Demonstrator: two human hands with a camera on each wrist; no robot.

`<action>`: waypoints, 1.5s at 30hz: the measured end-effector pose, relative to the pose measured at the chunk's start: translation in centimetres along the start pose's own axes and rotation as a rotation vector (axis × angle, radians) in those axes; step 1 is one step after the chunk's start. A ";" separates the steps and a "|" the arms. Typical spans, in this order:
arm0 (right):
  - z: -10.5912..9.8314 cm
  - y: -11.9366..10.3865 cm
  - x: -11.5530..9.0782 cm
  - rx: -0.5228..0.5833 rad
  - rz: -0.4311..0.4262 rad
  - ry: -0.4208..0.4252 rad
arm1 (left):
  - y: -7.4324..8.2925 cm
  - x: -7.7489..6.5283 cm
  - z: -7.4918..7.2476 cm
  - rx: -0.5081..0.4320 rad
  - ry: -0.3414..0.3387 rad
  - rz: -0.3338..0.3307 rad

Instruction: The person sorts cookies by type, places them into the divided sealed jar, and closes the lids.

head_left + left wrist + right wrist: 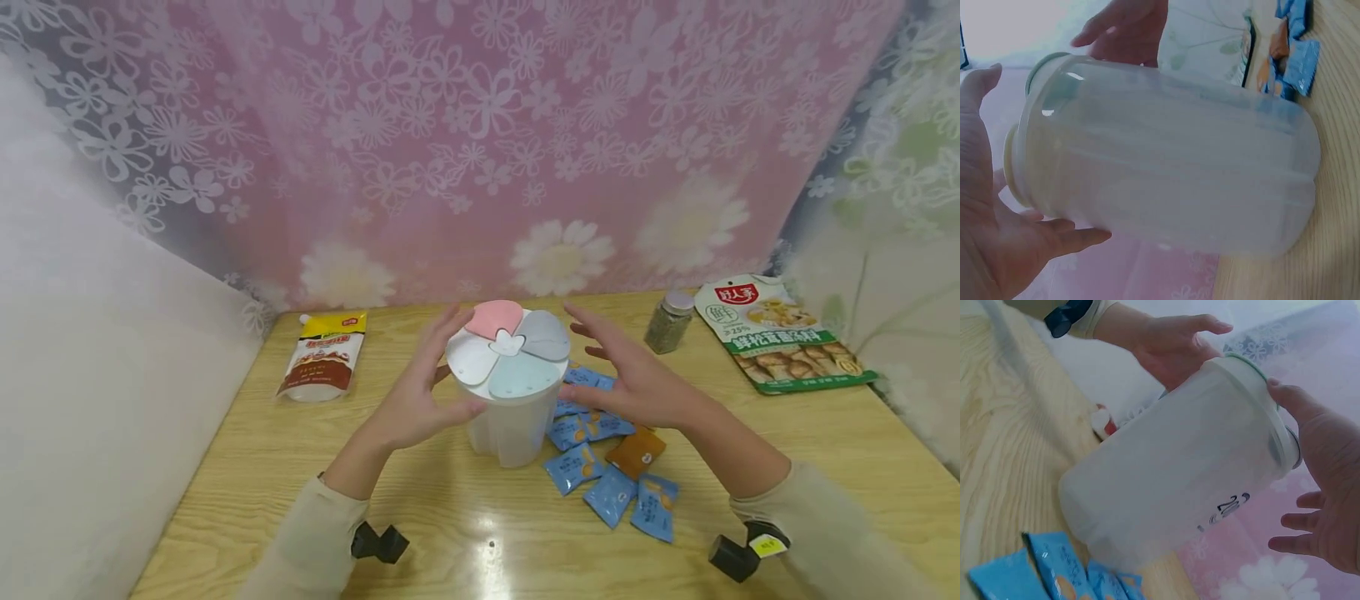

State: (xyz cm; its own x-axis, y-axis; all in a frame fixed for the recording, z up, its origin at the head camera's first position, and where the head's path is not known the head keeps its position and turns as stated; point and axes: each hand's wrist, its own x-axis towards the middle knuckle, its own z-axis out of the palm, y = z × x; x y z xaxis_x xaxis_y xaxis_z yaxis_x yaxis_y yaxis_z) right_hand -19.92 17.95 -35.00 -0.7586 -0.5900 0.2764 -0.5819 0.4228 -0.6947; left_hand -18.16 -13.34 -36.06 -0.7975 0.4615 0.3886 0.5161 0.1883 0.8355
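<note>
A tall, frosted translucent canister [510,429] stands upright in the middle of the wooden table. Its round lid [528,379] has pink, grey, teal and white petal panels around a small white centre. On the left side of the lid, my left hand [423,396] is spread, thumb towards me and fingers behind. My right hand [637,379] mirrors it on the other side, its thumb tip at the lid's rim in the right wrist view. In the left wrist view the fingers [1085,239] of my left hand lie loosely along the canister's upper side.
Several small blue packets [573,468] and a brown packet [636,452] lie right of the canister. Further back right are a glass jar [667,325] and a green-and-white bag [780,333] with mushrooms pictured. A spouted pouch [322,358] lies back left. Floral fabric [450,183] hangs behind the table.
</note>
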 end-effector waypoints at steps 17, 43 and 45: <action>2.2 0.1 1.4 0.283 -0.001 0.075 | -0.7 0.4 2.3 0.040 0.175 -0.016; 2.7 0.3 0.7 0.390 0.044 0.227 | -1.5 1.2 3.2 -0.193 0.287 -0.091; 2.3 0.5 0.4 0.409 0.050 0.207 | -1.5 1.2 3.3 -0.207 0.284 -0.107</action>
State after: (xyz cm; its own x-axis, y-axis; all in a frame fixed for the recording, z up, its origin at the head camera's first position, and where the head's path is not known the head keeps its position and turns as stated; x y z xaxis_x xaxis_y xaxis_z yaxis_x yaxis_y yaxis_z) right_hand -19.88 16.35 -36.72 -0.8496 -0.4081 0.3341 -0.4114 0.1163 -0.9040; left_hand -18.87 -10.25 -38.15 -0.9136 0.1837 0.3628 0.3741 0.0297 0.9269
